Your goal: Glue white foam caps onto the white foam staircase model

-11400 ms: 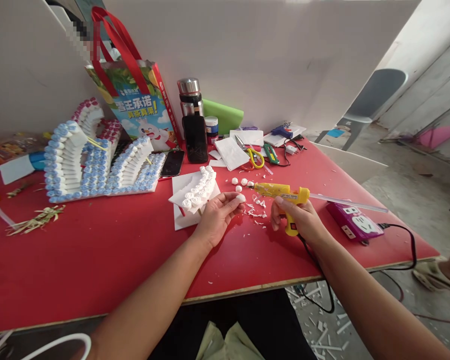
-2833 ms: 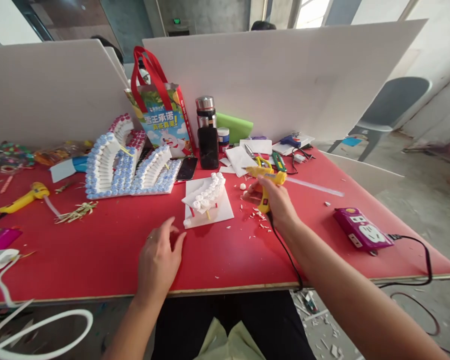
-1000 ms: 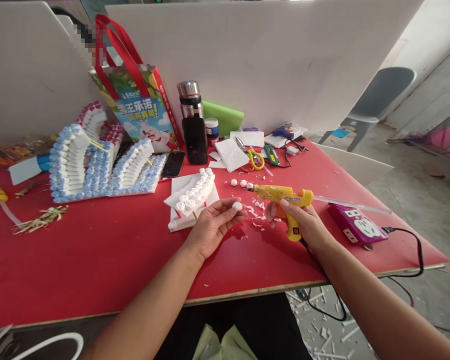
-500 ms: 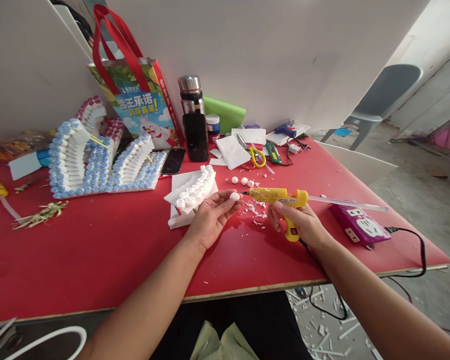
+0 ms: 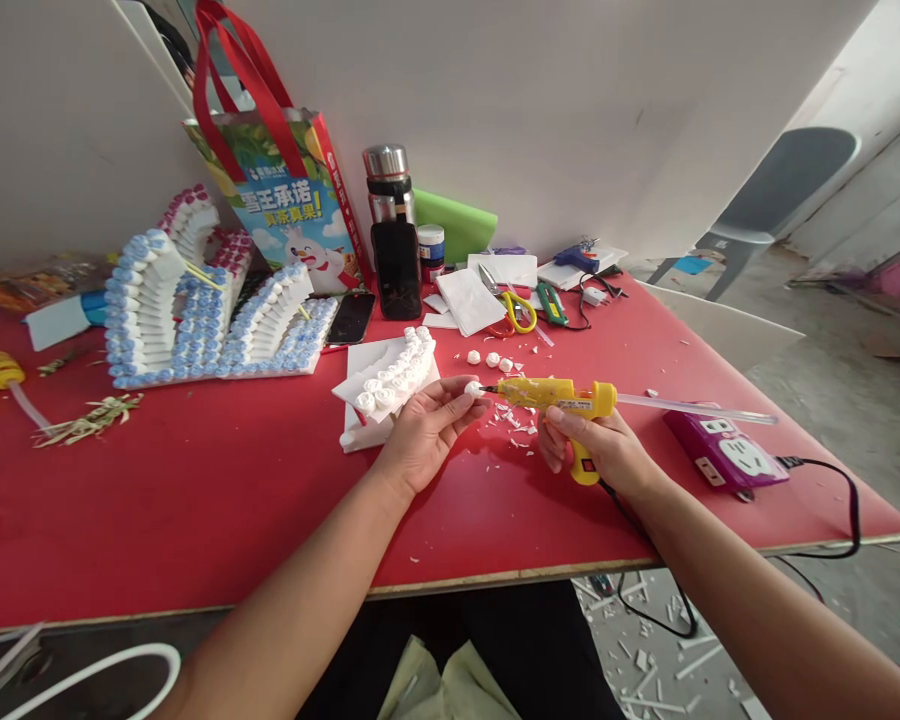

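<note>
Between the thumb and fingers of my left hand (image 5: pixel 429 430) is a small white rosette (image 5: pixel 473 388). My right hand (image 5: pixel 596 445) is wrapped round the handle of a yellow hot glue gun (image 5: pixel 544 394), whose dark nozzle points left and meets the rosette, as far as I can see. A clear glue stick (image 5: pixel 697 408) sticks out of the gun's back end. Just behind my left hand lies a white piece (image 5: pixel 399 370) with rows of similar rosettes on it. Several loose rosettes (image 5: pixel 493 359) sit on the red table beyond the nozzle.
White scraps (image 5: pixel 516 420) litter the red table (image 5: pixel 270 520). A purple power strip (image 5: pixel 720 445) is at right, its cable near the edge. Blue-and-white models (image 5: pixel 150 320), a shopping bag (image 5: pixel 289 205), a flask (image 5: pixel 387 180), a propped phone (image 5: pixel 396 270) and yellow scissors (image 5: pixel 520 312) stand or lie farther back.
The glue gun's nozzle and the rosette have come together, where a small gap was before. The view has shifted slightly; both hands keep their grips.
</note>
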The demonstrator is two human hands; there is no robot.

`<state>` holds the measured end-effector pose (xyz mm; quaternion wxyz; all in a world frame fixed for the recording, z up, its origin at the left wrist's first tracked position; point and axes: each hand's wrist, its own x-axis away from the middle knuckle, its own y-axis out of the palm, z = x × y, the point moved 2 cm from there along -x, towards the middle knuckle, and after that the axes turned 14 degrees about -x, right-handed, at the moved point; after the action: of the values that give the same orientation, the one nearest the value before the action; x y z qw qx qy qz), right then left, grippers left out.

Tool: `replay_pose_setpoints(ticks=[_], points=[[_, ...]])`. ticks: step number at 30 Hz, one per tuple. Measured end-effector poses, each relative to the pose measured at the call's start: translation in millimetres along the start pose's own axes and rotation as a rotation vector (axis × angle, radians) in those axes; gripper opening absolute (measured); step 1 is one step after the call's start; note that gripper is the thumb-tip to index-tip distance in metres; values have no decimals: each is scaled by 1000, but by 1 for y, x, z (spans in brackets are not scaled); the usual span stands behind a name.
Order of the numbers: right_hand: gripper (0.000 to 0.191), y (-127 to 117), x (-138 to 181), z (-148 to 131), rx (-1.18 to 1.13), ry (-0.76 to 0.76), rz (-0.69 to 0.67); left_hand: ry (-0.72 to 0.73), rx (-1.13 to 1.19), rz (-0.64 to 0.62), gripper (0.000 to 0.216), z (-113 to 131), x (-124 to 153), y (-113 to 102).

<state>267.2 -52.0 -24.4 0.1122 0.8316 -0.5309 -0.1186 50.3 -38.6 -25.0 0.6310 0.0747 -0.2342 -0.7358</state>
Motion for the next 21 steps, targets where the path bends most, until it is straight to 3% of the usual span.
replay_pose_setpoints(ticks=[21], points=[[44, 3, -1, -1, -17, 28, 72, -5, -5, 7, 23, -1, 0, 0]])
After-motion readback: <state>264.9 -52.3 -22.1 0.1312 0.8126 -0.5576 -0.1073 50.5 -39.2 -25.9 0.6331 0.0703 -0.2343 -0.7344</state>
